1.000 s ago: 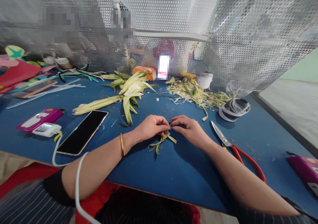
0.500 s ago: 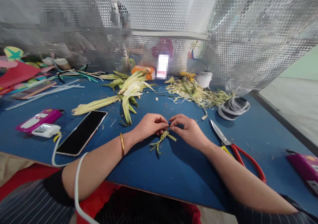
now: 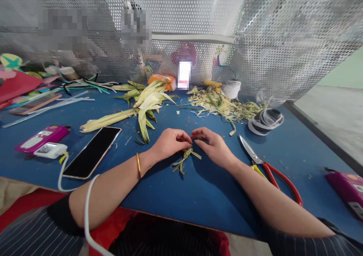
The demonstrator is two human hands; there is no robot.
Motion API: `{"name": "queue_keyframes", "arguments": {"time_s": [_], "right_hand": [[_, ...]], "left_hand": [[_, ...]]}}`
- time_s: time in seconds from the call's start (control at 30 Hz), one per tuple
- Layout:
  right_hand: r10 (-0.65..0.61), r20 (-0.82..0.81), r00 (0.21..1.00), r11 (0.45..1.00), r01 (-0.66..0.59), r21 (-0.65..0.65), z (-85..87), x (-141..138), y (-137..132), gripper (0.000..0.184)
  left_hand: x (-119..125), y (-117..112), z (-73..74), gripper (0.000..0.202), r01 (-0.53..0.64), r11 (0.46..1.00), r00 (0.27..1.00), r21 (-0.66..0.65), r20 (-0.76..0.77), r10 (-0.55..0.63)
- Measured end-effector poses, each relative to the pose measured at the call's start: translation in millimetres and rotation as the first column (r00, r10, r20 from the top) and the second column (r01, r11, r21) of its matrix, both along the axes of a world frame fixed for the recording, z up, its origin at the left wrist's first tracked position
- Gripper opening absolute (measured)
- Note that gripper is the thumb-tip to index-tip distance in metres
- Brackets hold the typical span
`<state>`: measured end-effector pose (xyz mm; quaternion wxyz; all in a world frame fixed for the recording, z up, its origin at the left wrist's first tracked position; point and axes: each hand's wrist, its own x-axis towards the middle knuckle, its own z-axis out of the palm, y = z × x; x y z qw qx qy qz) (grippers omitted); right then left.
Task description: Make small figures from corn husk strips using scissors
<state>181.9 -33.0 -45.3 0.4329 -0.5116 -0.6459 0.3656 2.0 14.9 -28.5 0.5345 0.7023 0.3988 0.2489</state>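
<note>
My left hand is closed in a pinch on the top end of a small braided piece of corn husk. Loose green strips stick out from the braid at its lower end and to its right. Close beside it, my right hand has thumb and curled fingers apart, with nothing visible between them. Its fingertips come very near those of my left hand; whether they touch is hard to see. Red-handled scissors lie blades apart to the right of my right forearm.
Corn husks lie beyond my left hand, and shredded husk is heaped to their right. A spool of white cord stands at the right. On the left are a phone, a purple device and a white cable crossing my left arm.
The thumb and fingers of my right hand have spread slightly wider. My left hand keeps its pinch on the braid, whose loose strips have shifted a little. The view has moved slightly.
</note>
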Motion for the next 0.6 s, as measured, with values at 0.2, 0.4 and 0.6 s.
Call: {"name": "queue_keyframes", "arguments": {"time_s": [0.2,0.4,0.6], "right_hand": [[0.053,0.045,0.998,0.998,-0.054,0.015,-4.6,-3,2,0.02],[0.075,0.11,0.991,0.997,-0.078,0.019,-2.0,-2,0,0.02],[0.05,0.115,0.992,0.996,-0.058,0.071,-4.9,1,4,0.016]], "left_hand": [[-2,0,-1.6,0.014,0.036,0.881,0.989,0.471,-0.142,0.035],[-2,0,-8.6,0.016,0.145,0.586,0.986,0.797,-0.167,-0.018],[0,-4,-9.4,0.016,0.176,0.465,0.984,0.868,-0.173,-0.048]]}}
